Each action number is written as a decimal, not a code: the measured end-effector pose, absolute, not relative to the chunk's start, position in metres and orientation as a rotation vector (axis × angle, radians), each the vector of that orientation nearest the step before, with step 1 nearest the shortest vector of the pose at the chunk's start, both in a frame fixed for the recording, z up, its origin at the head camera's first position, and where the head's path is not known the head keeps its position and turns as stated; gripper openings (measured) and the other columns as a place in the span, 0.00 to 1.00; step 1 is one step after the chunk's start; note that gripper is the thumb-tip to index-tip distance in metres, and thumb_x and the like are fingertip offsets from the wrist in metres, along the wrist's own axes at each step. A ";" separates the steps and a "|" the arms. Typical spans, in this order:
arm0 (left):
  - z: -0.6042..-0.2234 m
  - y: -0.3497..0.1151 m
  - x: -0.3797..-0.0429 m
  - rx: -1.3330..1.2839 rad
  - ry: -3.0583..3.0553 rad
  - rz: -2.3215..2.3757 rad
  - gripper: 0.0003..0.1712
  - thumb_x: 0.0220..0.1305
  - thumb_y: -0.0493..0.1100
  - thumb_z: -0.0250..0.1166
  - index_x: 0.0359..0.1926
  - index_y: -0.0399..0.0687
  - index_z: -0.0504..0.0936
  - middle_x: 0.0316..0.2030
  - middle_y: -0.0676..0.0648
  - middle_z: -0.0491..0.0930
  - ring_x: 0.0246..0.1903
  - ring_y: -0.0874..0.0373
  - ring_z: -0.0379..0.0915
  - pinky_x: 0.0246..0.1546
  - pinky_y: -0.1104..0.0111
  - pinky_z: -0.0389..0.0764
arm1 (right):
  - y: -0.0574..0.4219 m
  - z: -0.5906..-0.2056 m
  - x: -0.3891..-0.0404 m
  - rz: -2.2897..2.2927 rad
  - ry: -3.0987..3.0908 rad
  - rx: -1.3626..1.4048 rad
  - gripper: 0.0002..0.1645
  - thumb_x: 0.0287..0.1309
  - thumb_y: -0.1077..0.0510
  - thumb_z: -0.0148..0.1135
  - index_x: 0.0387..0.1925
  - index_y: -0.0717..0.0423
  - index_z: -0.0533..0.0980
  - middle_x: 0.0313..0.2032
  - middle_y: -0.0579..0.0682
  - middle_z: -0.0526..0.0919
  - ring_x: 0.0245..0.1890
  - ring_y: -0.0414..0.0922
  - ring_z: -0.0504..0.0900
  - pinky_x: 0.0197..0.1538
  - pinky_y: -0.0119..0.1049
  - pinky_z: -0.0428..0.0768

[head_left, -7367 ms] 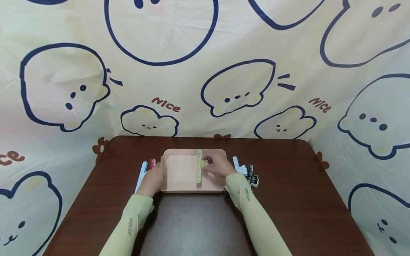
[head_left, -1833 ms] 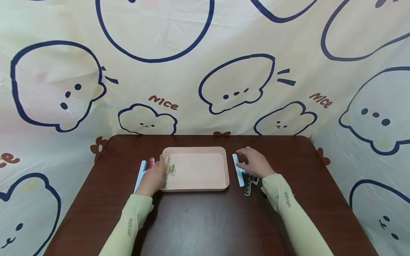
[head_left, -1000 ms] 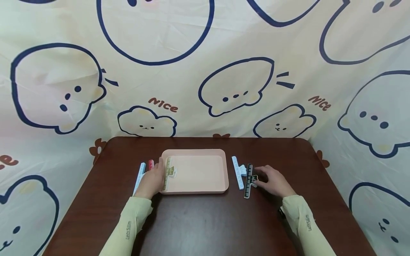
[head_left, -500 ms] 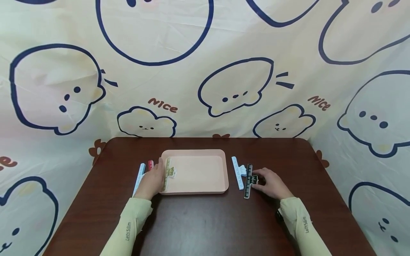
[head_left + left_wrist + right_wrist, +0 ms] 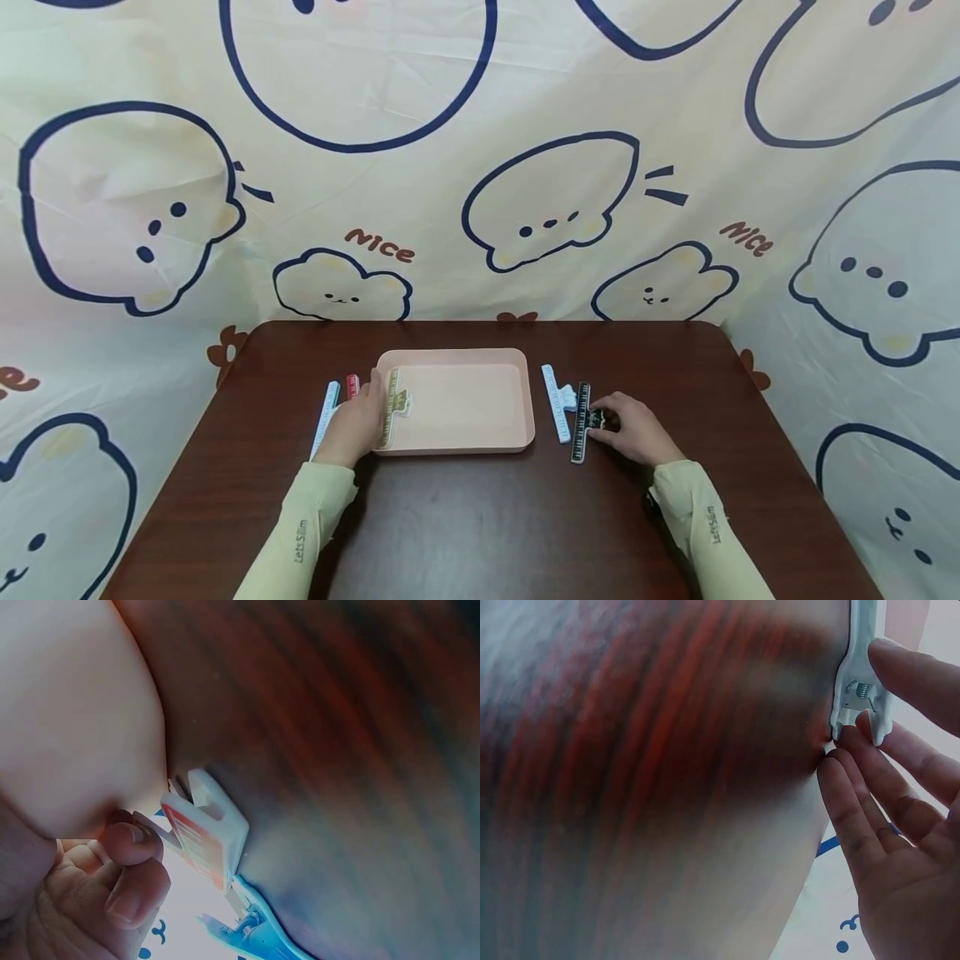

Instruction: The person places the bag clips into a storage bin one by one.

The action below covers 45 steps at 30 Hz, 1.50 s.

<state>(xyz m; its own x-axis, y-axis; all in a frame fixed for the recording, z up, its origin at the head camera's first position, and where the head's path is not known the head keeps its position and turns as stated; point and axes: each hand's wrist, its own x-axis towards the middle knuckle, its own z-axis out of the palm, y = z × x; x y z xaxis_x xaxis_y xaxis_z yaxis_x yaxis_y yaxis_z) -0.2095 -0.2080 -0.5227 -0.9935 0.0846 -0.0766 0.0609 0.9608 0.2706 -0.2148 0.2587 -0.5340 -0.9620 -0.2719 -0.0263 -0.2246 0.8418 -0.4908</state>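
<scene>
Pinching the black clip (image 5: 580,423) by its handle looks like the current step for the right hand (image 5: 636,427); clip's on the table (image 5: 480,525), right of the tray (image 5: 468,404). Next likely needs a lift clear of the light-blue clip (image 5: 555,404). Left hand (image 5: 356,425) at tray's left edge; can't tell if gripping. It partly hides the red clip (image 5: 353,385).
</scene>
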 end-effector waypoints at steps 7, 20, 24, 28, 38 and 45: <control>-0.523 -0.209 -0.208 0.106 3.020 0.401 0.39 0.77 0.39 0.53 0.79 0.27 0.46 0.64 0.25 0.72 0.47 0.37 0.81 0.58 0.43 0.80 | 0.258 -0.530 -0.215 -0.741 2.919 -0.384 0.22 0.58 0.55 0.76 0.53 0.55 0.83 0.46 0.50 0.82 0.42 0.45 0.79 0.49 0.49 0.83; -0.520 -0.208 -0.211 0.113 3.022 0.409 0.41 0.75 0.36 0.54 0.79 0.27 0.46 0.65 0.25 0.71 0.45 0.38 0.80 0.58 0.43 0.80 | 0.263 -0.515 -0.217 -0.838 2.911 -0.344 0.23 0.60 0.57 0.75 0.56 0.56 0.81 0.51 0.55 0.82 0.47 0.51 0.84 0.53 0.52 0.85; -0.521 -0.208 -0.211 0.117 3.024 0.406 0.40 0.76 0.37 0.53 0.79 0.26 0.46 0.65 0.25 0.71 0.45 0.38 0.81 0.59 0.43 0.80 | 0.264 -0.514 -0.218 -0.879 2.898 -0.324 0.23 0.61 0.56 0.74 0.57 0.54 0.80 0.53 0.56 0.81 0.48 0.51 0.83 0.54 0.53 0.85; -0.523 -0.208 -0.211 0.123 3.032 0.407 0.38 0.78 0.39 0.50 0.79 0.26 0.47 0.63 0.25 0.72 0.45 0.38 0.81 0.58 0.43 0.80 | 0.265 -0.511 -0.217 -0.935 2.882 -0.323 0.24 0.62 0.56 0.74 0.58 0.54 0.80 0.55 0.57 0.81 0.48 0.51 0.83 0.55 0.54 0.84; -0.523 -0.208 -0.212 0.103 3.017 0.416 0.38 0.79 0.40 0.50 0.79 0.27 0.46 0.67 0.24 0.69 0.51 0.34 0.80 0.61 0.41 0.78 | 0.261 -0.504 -0.217 -1.046 2.845 -0.348 0.23 0.63 0.56 0.73 0.59 0.52 0.80 0.55 0.54 0.81 0.51 0.53 0.85 0.57 0.53 0.85; -0.522 -0.207 -0.211 0.113 3.027 0.411 0.37 0.79 0.39 0.49 0.79 0.26 0.46 0.68 0.23 0.68 0.55 0.32 0.79 0.61 0.41 0.78 | 0.253 -0.501 -0.220 -1.050 2.846 -0.357 0.24 0.62 0.57 0.73 0.59 0.51 0.80 0.55 0.54 0.81 0.52 0.53 0.84 0.58 0.54 0.84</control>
